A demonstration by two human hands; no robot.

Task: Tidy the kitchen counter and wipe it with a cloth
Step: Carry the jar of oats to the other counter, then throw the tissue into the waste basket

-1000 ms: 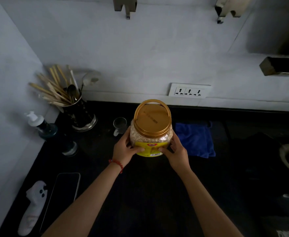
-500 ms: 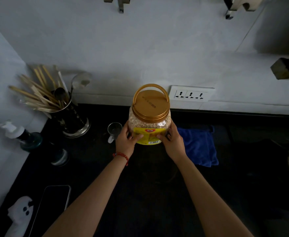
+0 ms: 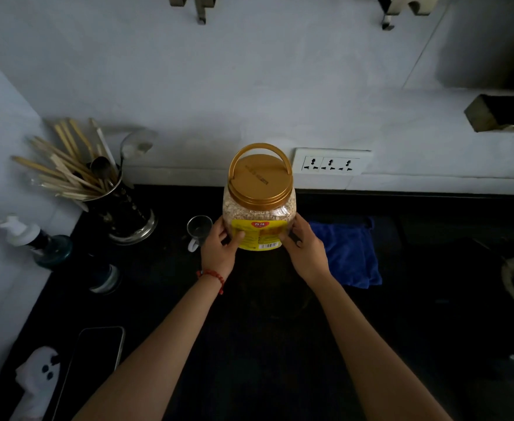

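Counter [image 3: 249,344], dark and dim in the head view, runs along the pale wall; near its back edge stands a clear jar [image 3: 258,214] of pale flakes, upright, with a gold lid [image 3: 260,180] whose handle is raised and a yellow label [image 3: 258,237] facing the camera; the left hand [image 3: 219,249] grips the jar's left side low down, thumb across the label, a red bead bracelet [image 3: 211,276] on its wrist; the right hand [image 3: 306,252] grips the right side at the same height, fingers curled round the wall; whether the jar's base touches the counter cannot be told; just right of the right hand lies a blue cloth [image 3: 351,253], crumpled flat on the counter, apart from the jar; just left of the left hand stands a small clear cup [image 3: 199,229]; farther left a metal holder [image 3: 125,214] full of wooden sticks and spoons, then a pump bottle [image 3: 34,241] by the side wall; at the near left a dark phone [image 3: 94,357] lies flat beside a white ghost-faced thing [image 3: 37,381]; a white socket strip [image 3: 330,162] sits on the wall behind the jar.
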